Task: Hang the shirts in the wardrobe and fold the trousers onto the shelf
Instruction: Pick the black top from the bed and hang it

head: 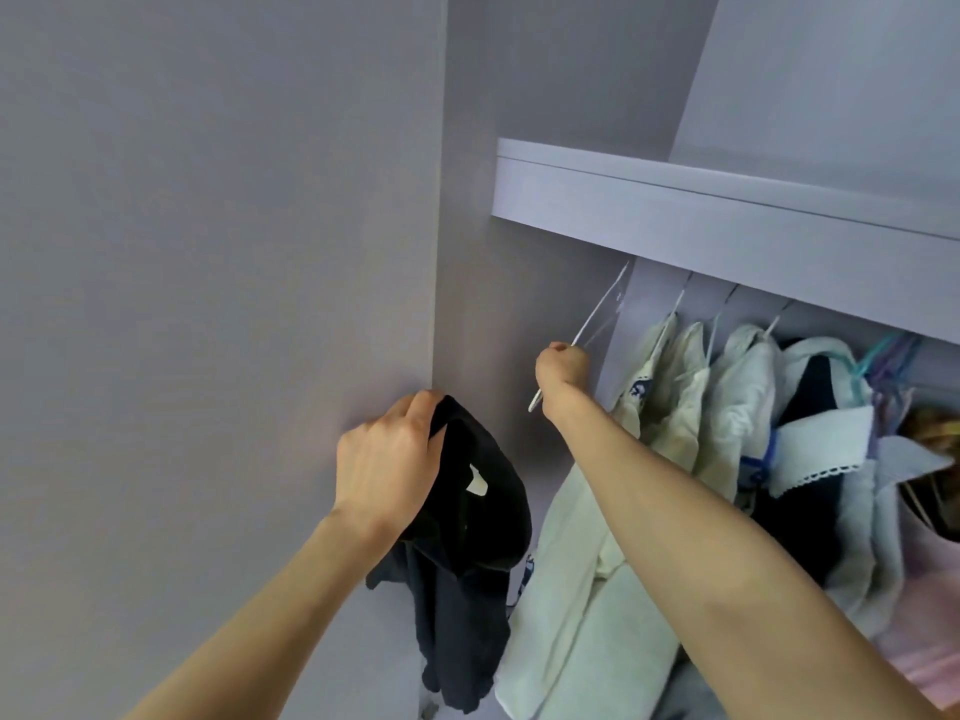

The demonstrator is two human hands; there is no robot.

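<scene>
While the rail stays hidden behind the shelf, left fingers pinch the black shirt; right fingers clasp a white hanger

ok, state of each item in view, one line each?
left hand: grips the black garment
black garment: off hanger, dangling
right hand: grips the white hanger
white hanger: bare, tilted, its hook hidden
cream shirts: hung
shelf: top not visible

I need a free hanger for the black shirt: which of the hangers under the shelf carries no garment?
The bare white hanger farthest left, gripped by the right hand; the other hangers to its right all carry pale garments.
</scene>
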